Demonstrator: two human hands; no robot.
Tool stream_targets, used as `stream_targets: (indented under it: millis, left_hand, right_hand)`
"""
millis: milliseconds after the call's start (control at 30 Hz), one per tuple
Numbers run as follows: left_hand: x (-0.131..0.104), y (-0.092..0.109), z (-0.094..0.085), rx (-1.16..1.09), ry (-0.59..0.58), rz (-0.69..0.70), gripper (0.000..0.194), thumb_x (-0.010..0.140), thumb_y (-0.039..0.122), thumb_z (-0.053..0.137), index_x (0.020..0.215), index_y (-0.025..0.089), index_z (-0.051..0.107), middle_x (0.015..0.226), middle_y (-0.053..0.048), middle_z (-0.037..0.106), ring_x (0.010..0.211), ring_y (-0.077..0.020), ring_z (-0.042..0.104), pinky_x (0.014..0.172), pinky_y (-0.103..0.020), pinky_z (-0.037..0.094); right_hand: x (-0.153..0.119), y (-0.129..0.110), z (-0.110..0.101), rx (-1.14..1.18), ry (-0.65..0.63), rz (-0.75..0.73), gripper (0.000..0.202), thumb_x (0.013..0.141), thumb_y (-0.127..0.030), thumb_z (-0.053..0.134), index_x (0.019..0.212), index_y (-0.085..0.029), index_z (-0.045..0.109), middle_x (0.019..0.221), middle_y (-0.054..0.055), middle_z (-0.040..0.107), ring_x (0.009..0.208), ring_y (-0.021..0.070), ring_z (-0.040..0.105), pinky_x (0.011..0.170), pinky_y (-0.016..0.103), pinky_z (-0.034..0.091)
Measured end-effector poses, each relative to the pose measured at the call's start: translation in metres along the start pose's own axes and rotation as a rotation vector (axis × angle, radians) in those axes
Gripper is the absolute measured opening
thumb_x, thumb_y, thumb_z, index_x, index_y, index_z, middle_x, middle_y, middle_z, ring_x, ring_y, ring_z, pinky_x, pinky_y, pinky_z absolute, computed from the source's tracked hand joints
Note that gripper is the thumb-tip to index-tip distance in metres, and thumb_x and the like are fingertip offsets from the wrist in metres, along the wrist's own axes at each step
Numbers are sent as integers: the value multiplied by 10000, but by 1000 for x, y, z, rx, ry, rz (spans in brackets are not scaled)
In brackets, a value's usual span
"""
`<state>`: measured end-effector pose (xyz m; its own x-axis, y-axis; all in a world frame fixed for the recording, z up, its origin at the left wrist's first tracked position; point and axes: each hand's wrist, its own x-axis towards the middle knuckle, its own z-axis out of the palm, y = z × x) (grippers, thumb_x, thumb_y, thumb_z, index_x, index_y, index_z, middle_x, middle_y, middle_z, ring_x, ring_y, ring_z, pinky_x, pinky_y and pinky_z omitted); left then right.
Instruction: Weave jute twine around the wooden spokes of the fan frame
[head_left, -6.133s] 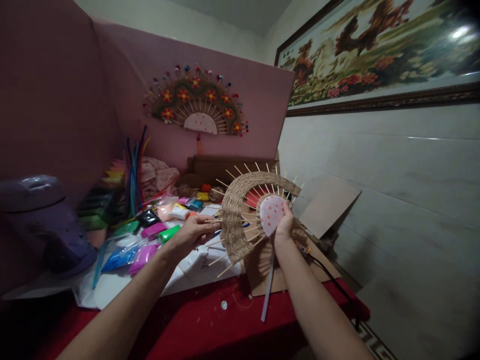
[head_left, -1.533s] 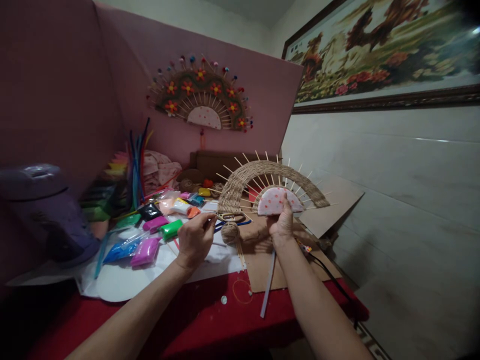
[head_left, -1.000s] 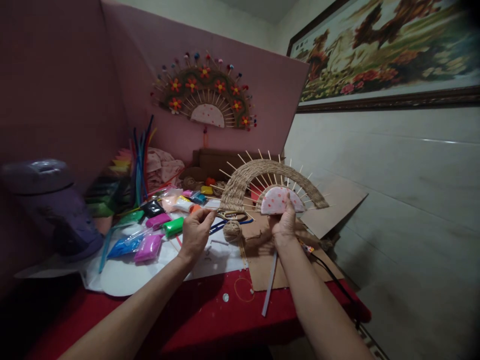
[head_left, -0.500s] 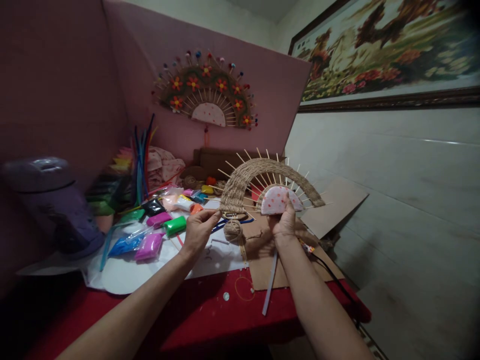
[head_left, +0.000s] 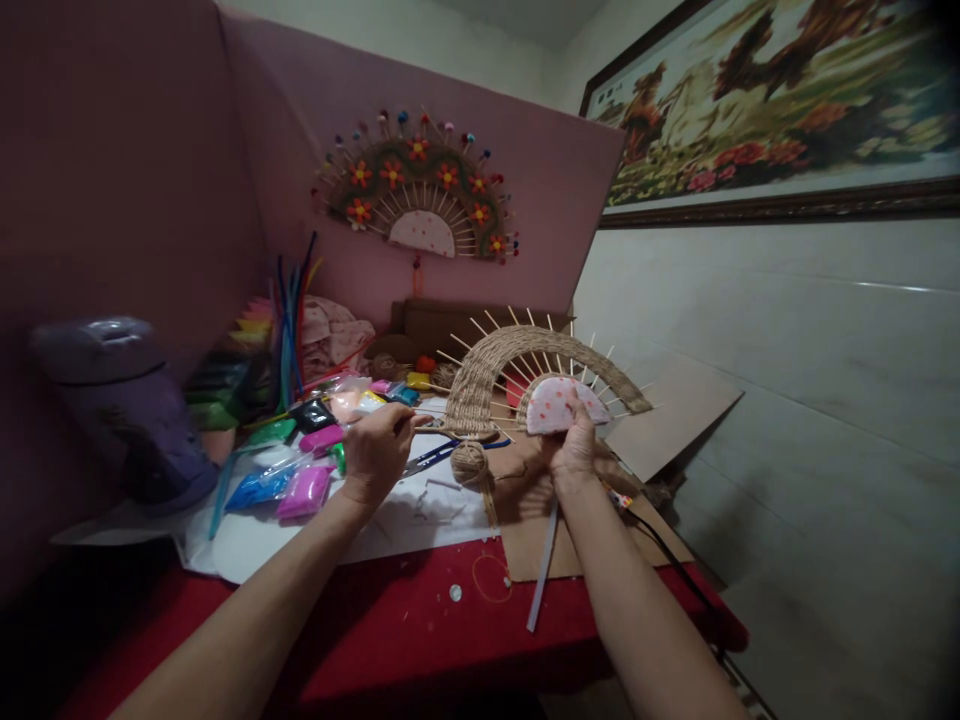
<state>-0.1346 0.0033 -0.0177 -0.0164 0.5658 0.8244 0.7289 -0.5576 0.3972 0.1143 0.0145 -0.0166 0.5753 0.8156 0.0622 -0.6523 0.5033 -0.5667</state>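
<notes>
A half-round fan of woven twine [head_left: 469, 395] on thin wooden sticks is held up over the table. My right hand [head_left: 574, 450] grips its base, the thumb lying on the white half-circle with red dots [head_left: 551, 405]. To the left of the fan's lower left end, my left hand [head_left: 381, 450] is closed in a pinch. What lies between its fingertips is too small to make out. Below the fan sits a ball of twine [head_left: 469, 463], beside blue-handled scissors [head_left: 431, 458] that are partly hidden.
Several bagged packs of coloured clay [head_left: 304, 492] lie at left, near a purple bottle [head_left: 127, 420] and upright pipe cleaners [head_left: 289, 320]. A finished, decorated fan [head_left: 420, 180] hangs on the pink board. Cardboard [head_left: 532, 550] and a clear glue stick [head_left: 543, 570] lie on the red cloth [head_left: 390, 640].
My left hand has moved left, away from the fan's lower left end, staying closed. My right hand still holds the fan in nearly the same place. The view has shifted slightly.
</notes>
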Motion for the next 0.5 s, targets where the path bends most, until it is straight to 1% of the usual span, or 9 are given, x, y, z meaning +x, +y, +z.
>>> stream_targets:
  millis: [100,233,333,400,500]
  left_hand:
    - [3,-3,-4,111,18,58,207,773,352,568,680,188,653,630,-24,650,590,-136,576,549,-231,333]
    - [7,-7,-7,89,-31,148,219,821,332,502,751,185,648,731,-35,670,671,-138,596,618,-222,367]
    - [10,-9,-7,47,-50,168,214,825,316,488,753,186,643,747,-43,667,698,-145,593,655,-229,380]
    - [11,-12,-6,-23,-67,120,196,798,329,524,723,191,641,716,-40,659,676,-146,583,647,-234,386]
    - [9,-14,0,-253,-135,-59,167,752,320,564,702,183,645,597,-15,617,549,-121,538,554,-226,388]
  right_hand:
    - [1,0,-1,4,3,16,288,578,-268,700,831,-194,586,676,-63,646,578,91,592,546,212,501]
    - [2,-1,-1,-35,8,16,288,586,-276,693,837,-190,580,694,-50,651,596,104,603,558,229,511]
    - [2,-1,-1,-44,22,26,275,586,-263,687,825,-184,575,689,-45,648,596,111,603,561,242,518]
    - [1,-1,0,-35,20,36,258,589,-250,678,816,-180,576,682,-41,647,598,117,606,565,252,525]
    - [0,-1,1,-21,18,40,239,596,-238,663,813,-178,582,670,-37,649,597,123,610,552,256,529]
